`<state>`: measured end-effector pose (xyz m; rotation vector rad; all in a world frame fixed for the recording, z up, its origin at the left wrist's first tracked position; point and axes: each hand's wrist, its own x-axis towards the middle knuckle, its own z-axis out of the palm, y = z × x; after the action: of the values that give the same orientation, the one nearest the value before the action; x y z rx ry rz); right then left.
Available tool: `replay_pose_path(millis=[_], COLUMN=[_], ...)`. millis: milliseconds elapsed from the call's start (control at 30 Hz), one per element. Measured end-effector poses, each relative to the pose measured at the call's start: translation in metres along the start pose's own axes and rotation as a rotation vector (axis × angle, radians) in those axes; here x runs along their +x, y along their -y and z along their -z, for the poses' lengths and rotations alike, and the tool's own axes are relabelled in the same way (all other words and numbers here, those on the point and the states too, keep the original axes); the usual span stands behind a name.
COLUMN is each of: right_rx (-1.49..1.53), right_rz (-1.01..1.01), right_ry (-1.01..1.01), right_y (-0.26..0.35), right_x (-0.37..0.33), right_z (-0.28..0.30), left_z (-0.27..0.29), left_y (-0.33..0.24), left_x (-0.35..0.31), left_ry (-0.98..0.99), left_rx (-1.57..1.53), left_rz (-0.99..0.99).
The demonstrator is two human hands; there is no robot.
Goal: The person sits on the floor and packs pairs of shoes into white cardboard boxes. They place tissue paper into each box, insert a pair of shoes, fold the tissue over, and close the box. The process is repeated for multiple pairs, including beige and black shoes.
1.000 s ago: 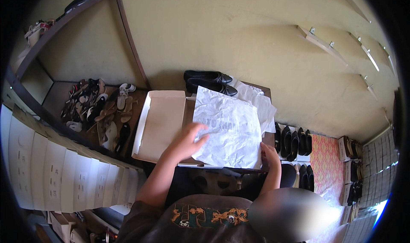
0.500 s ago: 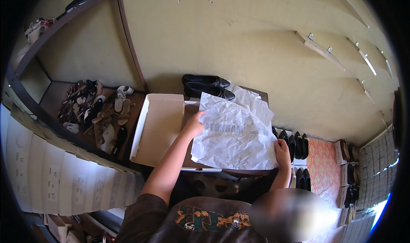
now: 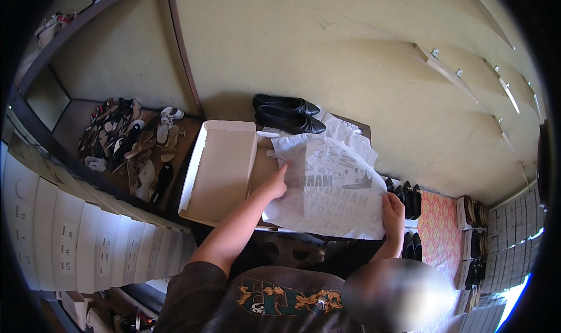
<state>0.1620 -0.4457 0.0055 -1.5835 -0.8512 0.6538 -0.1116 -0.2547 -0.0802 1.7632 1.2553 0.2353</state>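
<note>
Grey lettering (image 3: 317, 181) + crown-like logo (image 3: 357, 182) on wht. paper sheet (image 3: 336, 207); small labels (image 3: 66, 248) w/ nos. on wht. boxes (image 3: 87, 260), L side.

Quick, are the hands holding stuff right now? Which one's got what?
Left hand: at the left side of the white crinkled paper sheet; grip can't be told.
Right hand: closed, pinching that sheet's right edge.

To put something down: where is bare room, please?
Bare: the open box's left part, between sandals and the left hand; the patterned floor between shoe rows. Crowded: behind the held paper sheet, with black shoes and more paper.
</note>
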Motion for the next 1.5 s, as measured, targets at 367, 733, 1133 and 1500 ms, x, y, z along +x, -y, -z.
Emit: replay_pose_path(millis=[367, 733, 1133, 1500], right_rx=[-0.075, -0.181, -0.16, -0.042], right_rz=[0.089, 0.091, 0.069, 0.056], right_ry=[0.098, 0.107, 0.196, 0.12], right_y=[0.068, 0.065, 0.073, 0.069], right_x=[-0.021, -0.021, -0.022, 0.011], right_z=[-0.024, -0.022, -0.024, -0.019], left_z=[-0.011, -0.01, -0.001, 0.008], left_y=[-0.036, -0.039, -0.035, -0.042], left_x=[-0.012, 0.034, 0.074, 0.07], left_ry=[-0.006, 0.141, 0.35, 0.335], left_rx=[0.571, 0.709, 0.814, 0.659], left_rz=[0.143, -0.091, 0.02, 0.095])
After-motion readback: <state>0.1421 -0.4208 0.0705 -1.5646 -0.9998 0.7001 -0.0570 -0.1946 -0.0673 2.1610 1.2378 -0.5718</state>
